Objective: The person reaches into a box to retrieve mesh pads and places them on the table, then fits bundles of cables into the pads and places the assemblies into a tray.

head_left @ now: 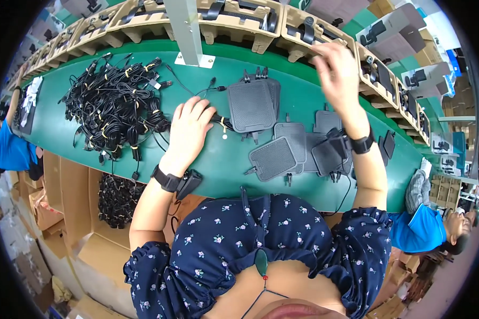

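My left hand (189, 125) is on the green table, its bent fingers closed over a bundled black cable (223, 123) whose tied end sticks out on the right. Beside it, on the left, lies a big heap of tied black cables (112, 103). My right hand (338, 69) is raised at the near edge of a cardboard-coloured pulp tray (298, 34), fingers loosely bent and thumb apart, with nothing visible in it. Between my hands, flat black textured panels (252, 106) with small clip-like mounts lie on the table, several more (274, 158) overlapping nearer to me.
A row of pulp trays (239, 24) holding black parts runs along the table's far side. A grey metal post (186, 32) stands behind the cables. Below the table, a cardboard box (98, 242) holds more cables. Other people in blue (420, 228) sit at both ends.
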### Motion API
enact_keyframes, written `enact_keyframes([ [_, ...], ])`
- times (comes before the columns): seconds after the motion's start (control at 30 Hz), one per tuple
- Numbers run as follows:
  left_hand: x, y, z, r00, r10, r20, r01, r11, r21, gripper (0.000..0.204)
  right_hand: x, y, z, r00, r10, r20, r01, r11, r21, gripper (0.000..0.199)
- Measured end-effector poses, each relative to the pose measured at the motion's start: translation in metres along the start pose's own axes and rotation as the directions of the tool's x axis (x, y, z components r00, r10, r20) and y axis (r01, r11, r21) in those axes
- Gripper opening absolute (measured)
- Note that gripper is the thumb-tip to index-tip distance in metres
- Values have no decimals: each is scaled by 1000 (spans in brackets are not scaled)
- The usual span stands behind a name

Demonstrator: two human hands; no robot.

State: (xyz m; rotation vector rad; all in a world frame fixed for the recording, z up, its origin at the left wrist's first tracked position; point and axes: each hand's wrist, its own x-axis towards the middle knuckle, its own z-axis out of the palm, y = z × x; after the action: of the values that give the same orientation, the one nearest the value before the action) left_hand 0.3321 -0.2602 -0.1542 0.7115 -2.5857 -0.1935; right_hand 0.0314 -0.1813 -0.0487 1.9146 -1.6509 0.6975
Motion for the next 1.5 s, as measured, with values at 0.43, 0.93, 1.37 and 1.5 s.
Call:
enact_keyframes([
  [0.43,0,19,-79,957,-98,-274,-85,807,-584,45,27,-154,0,888,-228,399,16,883,468,45],
  [0.93,31,40,-65,896,-97,433,409,-196,-891,35,14,-127,9,993,26,-114,12,946,323,31],
  [1.37,33,36,-21,948,-133,291,316,264,-911,23,-29,-86,-20,903,-173,392,99,974,202,48],
  [1.5,49,-13,-7,971,-164,-177,118,963,-244,39,-40,-21,-36,944,217,248,-226,974,10,31],
])
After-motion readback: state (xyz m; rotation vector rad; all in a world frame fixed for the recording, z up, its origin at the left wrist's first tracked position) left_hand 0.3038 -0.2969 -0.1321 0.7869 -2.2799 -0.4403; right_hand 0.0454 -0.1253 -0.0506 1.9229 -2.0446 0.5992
